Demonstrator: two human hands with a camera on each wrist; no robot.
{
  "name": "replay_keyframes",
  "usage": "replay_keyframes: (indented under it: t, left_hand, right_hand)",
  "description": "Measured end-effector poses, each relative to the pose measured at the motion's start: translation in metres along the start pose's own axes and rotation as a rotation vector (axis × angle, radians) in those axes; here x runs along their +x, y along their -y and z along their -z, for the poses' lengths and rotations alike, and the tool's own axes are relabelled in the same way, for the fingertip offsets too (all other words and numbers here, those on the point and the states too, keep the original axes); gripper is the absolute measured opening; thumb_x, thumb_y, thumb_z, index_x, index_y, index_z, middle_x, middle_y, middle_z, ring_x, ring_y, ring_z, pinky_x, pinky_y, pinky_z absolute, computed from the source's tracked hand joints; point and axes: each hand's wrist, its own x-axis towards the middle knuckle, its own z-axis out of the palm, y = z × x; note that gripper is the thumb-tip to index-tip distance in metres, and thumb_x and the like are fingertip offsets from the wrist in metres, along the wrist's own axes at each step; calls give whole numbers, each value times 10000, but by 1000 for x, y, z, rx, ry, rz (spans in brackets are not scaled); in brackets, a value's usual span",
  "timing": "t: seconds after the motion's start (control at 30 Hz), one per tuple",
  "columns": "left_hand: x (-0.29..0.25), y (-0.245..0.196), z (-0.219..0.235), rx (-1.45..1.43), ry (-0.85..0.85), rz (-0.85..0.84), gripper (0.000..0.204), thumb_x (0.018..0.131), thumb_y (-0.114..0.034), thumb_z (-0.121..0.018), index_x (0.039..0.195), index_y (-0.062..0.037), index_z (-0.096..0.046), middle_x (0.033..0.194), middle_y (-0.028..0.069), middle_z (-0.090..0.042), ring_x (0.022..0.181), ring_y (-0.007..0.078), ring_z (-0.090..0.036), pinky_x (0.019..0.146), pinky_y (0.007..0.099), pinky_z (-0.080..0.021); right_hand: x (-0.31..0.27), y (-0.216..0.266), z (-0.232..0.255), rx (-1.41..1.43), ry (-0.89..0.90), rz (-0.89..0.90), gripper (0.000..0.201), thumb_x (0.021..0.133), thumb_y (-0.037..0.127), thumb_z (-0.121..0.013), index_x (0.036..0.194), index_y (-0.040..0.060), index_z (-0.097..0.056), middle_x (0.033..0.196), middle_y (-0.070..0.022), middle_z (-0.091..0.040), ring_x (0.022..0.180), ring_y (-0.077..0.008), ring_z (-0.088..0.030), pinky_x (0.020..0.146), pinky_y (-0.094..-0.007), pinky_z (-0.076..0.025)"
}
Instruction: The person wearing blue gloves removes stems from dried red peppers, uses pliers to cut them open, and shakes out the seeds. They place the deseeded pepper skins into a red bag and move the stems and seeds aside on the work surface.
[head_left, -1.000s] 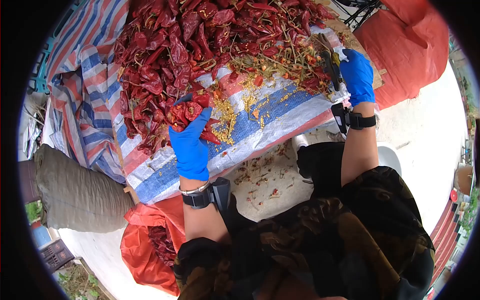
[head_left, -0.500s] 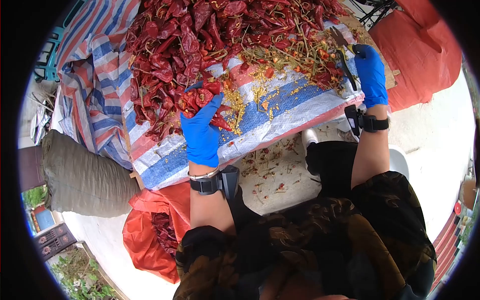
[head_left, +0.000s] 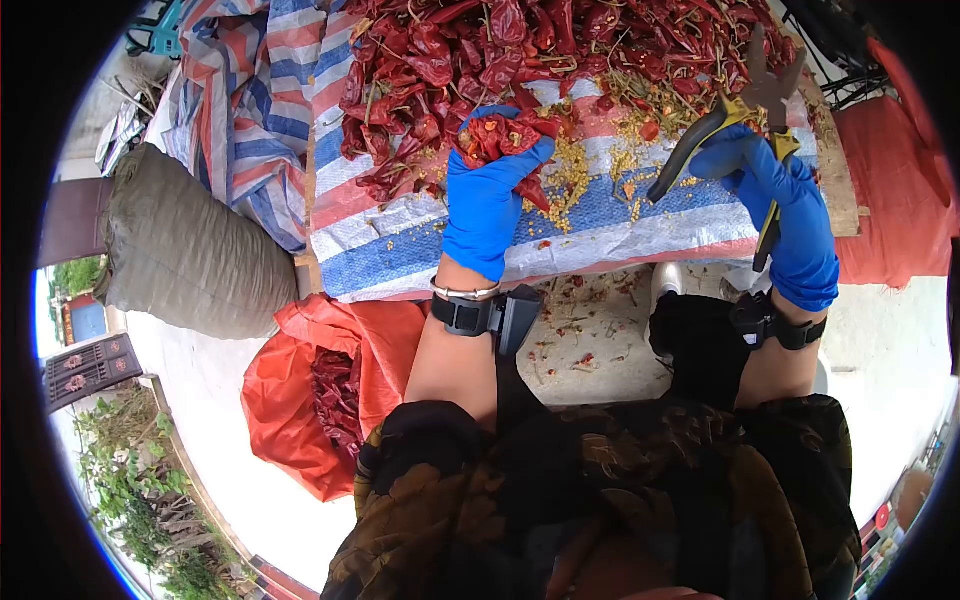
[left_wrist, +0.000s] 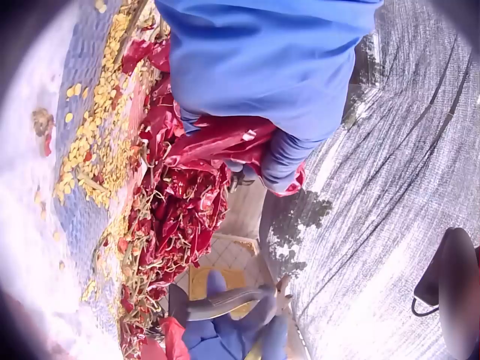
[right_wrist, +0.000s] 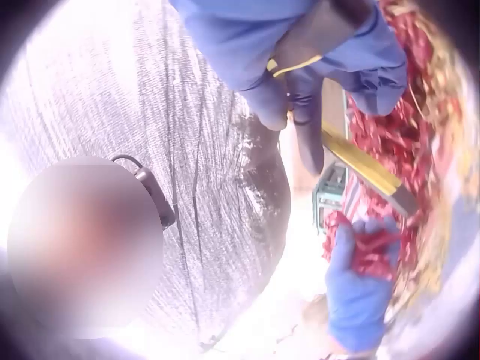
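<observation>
My left hand point(head_left: 485, 215), in a blue glove, grips several dried red chili peppers point(head_left: 492, 138) over the near edge of a chili pile point(head_left: 500, 50). In the left wrist view, one chili point(left_wrist: 217, 142) shows between its fingers. My right hand point(head_left: 795, 225), also gloved in blue, holds pliers point(head_left: 768, 98) with black and yellow handles. Their jaws are spread and point away from me, and nothing shows between them. In the head view the pliers overlap the right end of the table. The right wrist view shows a yellow-edged handle point(right_wrist: 364, 165) beside my fingers.
A striped woven sheet point(head_left: 400, 245) covers the table, with yellow seeds point(head_left: 570, 185) and cut stems scattered on it. A grey-green sack point(head_left: 200, 250) stands at left, and an open red bag point(head_left: 270, 420) with chilies lies below. Another red bag point(head_left: 895, 190) is at right.
The right hand has lifted the pliers off the table's right end and brought them nearer, their jaws now spread. The left hand keeps its chilies. The head view has shifted.
</observation>
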Motion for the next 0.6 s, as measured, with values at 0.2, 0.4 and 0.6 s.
replay_keyframes:
  t: [0.2,0.4,0.6]
  left_hand:
    - [3,-2,6,174,8,-69,341,691,67,-674,974,-59,-531,889,28,-594,818,124,-574,722,251,-478]
    - [8,-10,8,274,-11,-100,334,690,87,-660,966,-53,-533,915,34,-589,843,124,-566,747,248,-476]
    - [14,-12,15,465,44,-312,302,691,100,-616,957,-31,-554,934,51,-601,859,140,-572,782,268,-464]
  right_hand:
    - [0,-20,-51,381,356,140,408,847,309,-512,970,-70,-598,1081,-192,-576,1071,-272,-508,969,-368,-332]
    - [-1,-14,-56,521,542,-187,388,700,236,-574,813,-134,-600,928,-300,-558,876,-367,-566,732,-419,-498]
    - [1,-19,-58,525,575,-354,415,713,239,-544,847,-150,-593,925,-322,-554,871,-381,-572,745,-426,-497]
